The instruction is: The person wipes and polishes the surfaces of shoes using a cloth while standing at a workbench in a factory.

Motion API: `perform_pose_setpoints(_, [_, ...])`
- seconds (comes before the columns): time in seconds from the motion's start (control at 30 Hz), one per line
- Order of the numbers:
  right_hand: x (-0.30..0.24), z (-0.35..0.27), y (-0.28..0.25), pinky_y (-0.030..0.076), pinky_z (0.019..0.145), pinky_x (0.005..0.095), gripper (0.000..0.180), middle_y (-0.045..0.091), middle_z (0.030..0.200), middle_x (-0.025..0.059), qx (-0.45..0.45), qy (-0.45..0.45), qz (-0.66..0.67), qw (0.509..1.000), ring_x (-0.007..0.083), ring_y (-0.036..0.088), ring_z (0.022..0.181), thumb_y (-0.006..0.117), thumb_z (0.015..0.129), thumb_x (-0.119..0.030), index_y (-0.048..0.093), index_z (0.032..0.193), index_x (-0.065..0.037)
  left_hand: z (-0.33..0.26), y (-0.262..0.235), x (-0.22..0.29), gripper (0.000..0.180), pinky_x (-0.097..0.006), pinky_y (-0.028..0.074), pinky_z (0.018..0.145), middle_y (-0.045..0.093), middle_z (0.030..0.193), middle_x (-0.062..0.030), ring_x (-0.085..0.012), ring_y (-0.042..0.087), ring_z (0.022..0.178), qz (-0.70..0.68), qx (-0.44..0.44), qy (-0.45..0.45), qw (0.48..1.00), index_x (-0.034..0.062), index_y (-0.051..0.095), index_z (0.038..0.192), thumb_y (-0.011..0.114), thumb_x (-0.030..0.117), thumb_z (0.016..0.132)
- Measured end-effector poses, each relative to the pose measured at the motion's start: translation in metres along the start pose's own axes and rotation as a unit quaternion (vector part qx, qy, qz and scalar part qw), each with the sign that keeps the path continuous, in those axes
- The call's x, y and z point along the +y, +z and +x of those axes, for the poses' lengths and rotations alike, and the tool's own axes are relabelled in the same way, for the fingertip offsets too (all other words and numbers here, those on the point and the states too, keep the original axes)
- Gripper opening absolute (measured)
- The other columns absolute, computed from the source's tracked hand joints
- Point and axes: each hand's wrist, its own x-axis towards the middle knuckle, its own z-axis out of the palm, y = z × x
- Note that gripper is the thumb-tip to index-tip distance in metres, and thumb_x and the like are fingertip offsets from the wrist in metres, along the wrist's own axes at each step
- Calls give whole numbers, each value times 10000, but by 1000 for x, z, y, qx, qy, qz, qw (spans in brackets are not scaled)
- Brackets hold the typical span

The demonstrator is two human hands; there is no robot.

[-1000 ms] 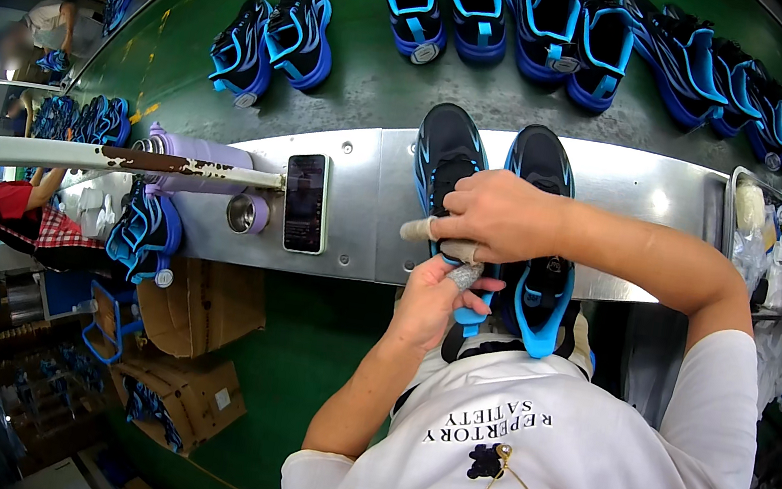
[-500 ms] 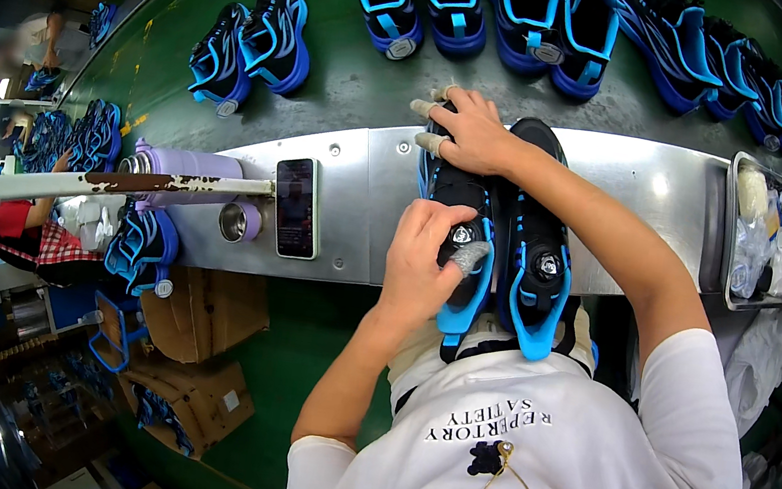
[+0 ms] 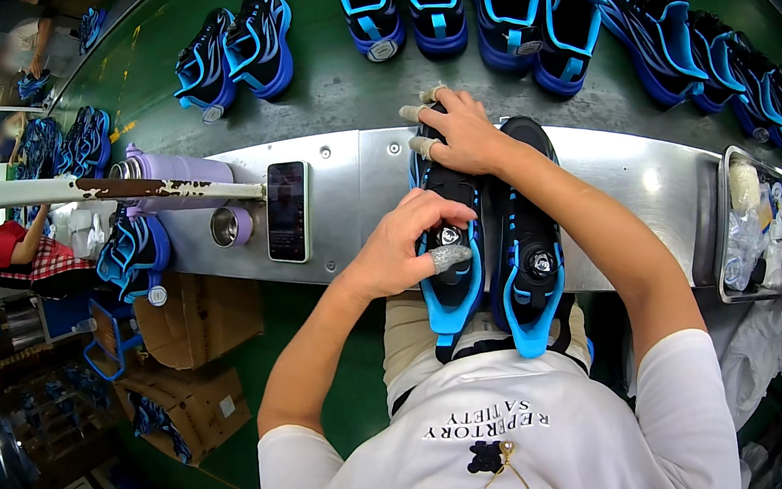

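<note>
Two black sneakers with bright blue trim lie side by side across my lap and the metal table edge, toes pointing away. My right hand (image 3: pixel 465 136) wraps over the toe of the left sneaker (image 3: pixel 448 182), pale covers on several fingertips. At that sneaker's round lacing dial (image 3: pixel 450 237), my left hand (image 3: pixel 403 244) holds its thumb and index finger to either side, the thumb wrapped in grey. The right sneaker (image 3: pixel 528 220) lies untouched by my fingers, its own dial facing up. My right forearm passes over its toe.
A phone (image 3: pixel 288 211), purple bottle (image 3: pixel 184 175) and small cup (image 3: pixel 232 226) stand left on the metal ledge (image 3: pixel 370 181). A metal tray (image 3: pixel 720 228) of bagged bits sits right. Several sneakers (image 3: pixel 506 19) line the green surface beyond. A chipped pole (image 3: pixel 106 188) crosses from the left.
My left hand has drawn slightly back from the dial, showing more of its top. My right hand keeps its hold on the toe. The whole view has shifted a little.
</note>
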Motion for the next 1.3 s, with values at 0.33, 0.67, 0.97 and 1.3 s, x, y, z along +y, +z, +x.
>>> perform_pose_setpoints(0.33, [9, -2, 7, 307, 1047, 483, 475, 440, 1368, 142, 26, -25, 2, 999, 359, 385, 1248, 596, 858, -376, 572, 1313, -242, -17, 34, 19, 428, -396, 405, 857, 535, 945, -111, -328, 478, 955, 152, 177, -50, 971, 15, 548, 939, 814, 198, 659])
perform_pose_setpoints(0.67, [8, -8, 4, 313, 1046, 477, 441, 463, 1338, 128, 41, -25, 16, 999, 346, 397, 1230, 603, 850, -333, 599, 1281, -242, -24, 42, -5, 322, -403, 438, 890, 619, 1077, -119, -322, 522, 1026, 87, 190, 40, 977, 8, 583, 930, 719, 37, 639])
perform_pose_setpoints(0.97, [9, -6, 6, 299, 1070, 476, 436, 473, 1327, 134, 40, -29, 23, 998, 348, 393, 1235, 605, 848, -279, 602, 1283, -257, -26, 23, -1, 346, -385, 431, 950, 610, 1181, -117, -305, 518, 1110, 122, 102, 72, 985, 34, 613, 1056, 718, 53, 727])
perform_pose_setpoints(1.3, [8, -8, 5, 330, 1048, 470, 387, 499, 1308, 120, 56, -16, -3, 998, 343, 428, 1217, 577, 872, -294, 621, 1255, -261, -76, 46, 59, 255, -334, 576, 749, 595, 1145, -187, -275, 648, 1020, -529, 164, -322, 767, -56, 536, 1079, 505, 183, 995])
